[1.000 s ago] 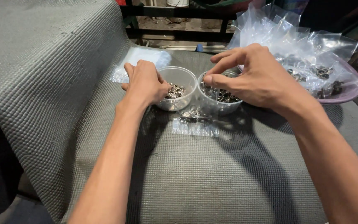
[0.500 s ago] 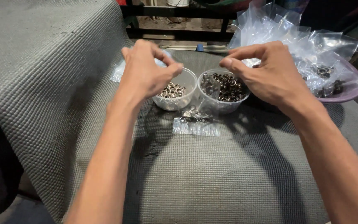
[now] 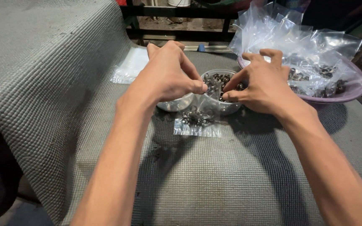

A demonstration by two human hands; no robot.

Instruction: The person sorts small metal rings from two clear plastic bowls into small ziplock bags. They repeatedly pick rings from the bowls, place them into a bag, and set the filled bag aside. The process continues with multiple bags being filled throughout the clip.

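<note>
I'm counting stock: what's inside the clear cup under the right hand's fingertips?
The clear cup holds a heap of small dark metal rings. The right hand and the left hand cover part of it, so how full it is cannot be seen.

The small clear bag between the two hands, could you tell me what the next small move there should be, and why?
Probably drop the pinched pieces into the small clear bag: both the left hand and right hand pinch at its raised mouth over the cup of metal rings, and it already holds a few.
</note>
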